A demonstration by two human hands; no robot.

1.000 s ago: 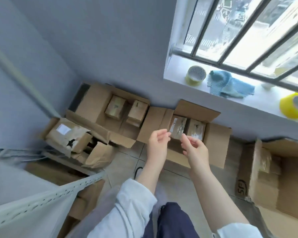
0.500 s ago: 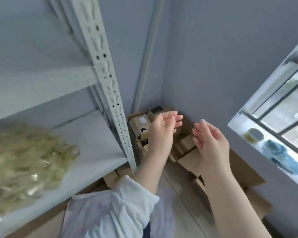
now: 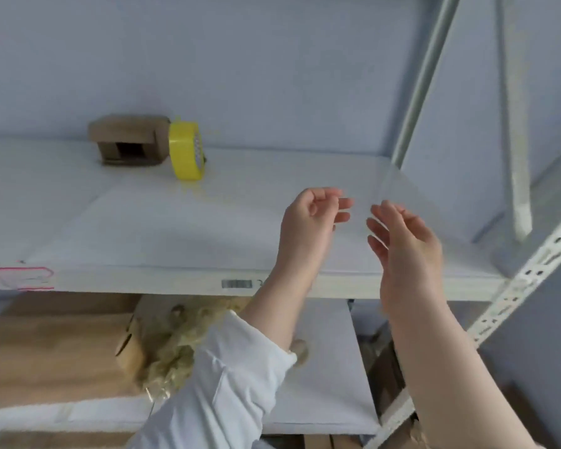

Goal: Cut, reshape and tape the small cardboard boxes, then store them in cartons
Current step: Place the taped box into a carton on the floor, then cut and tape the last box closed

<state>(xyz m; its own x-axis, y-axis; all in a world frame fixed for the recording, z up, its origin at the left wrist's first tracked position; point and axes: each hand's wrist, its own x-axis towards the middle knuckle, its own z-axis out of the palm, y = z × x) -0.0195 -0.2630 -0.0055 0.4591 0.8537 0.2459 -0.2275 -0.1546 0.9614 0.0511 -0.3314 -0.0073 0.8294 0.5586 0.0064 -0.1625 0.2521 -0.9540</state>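
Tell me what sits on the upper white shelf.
A small cardboard box and an upright yellow tape roll, side by side near the wall on the upper shelf. The box's contents are hidden.

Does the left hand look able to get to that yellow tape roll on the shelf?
Probably yes. The left hand is empty and raised over the shelf, and the bare shelf surface between it and the yellow tape roll holds nothing in the way.

Both arms were raised, the left hand [image 3: 308,222] loosely curled, the right hand [image 3: 405,244] held open, both empty.
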